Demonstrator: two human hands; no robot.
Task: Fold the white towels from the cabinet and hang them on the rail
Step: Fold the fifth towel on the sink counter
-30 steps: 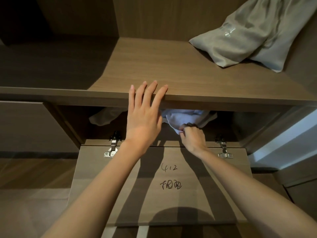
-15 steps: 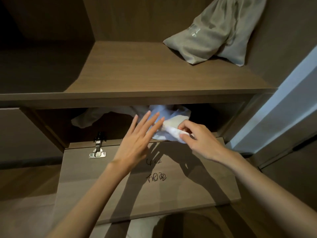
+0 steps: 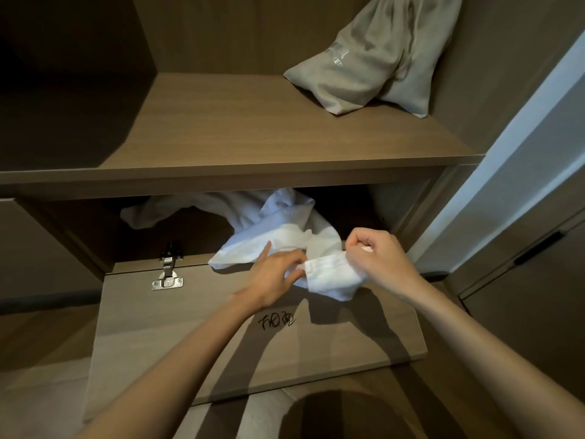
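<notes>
I see a white towel [image 3: 285,236] of soft, nubbly terry, crumpled into loose folds. It spills out of the cabinet's lower compartment [image 3: 342,210] and over the hinged back edge of the dropped-down flap door [image 3: 177,343], towards that edge's right end. Its bulk is bunched just inside the opening. One thick corner with a flat stitched hem hangs forward over the flap.

My right hand [image 3: 376,258] is clenched round that hem at its right end, knuckles up, with the cloth drooping below the fist. My left hand [image 3: 275,277] meets the same hem at its left end. The index finger lies straight on the terry while the other fingers and thumb curl in to pinch the hem. The two hands sit close together, with the short band of hem drawn between them, above the back right part of the flap.

The flap is smooth, matt wood laminate with fine grain, and it carries some black handwriting [image 3: 277,321] near its middle. A shiny metal hinge [image 3: 167,274] sits at its back left. A second pale, limp cloth [image 3: 148,213] lies deeper in the compartment's left side. On the shelf [image 3: 253,134] above, at the back right corner, a grey woven fabric bag [image 3: 373,58] slumps against the wall.
</notes>
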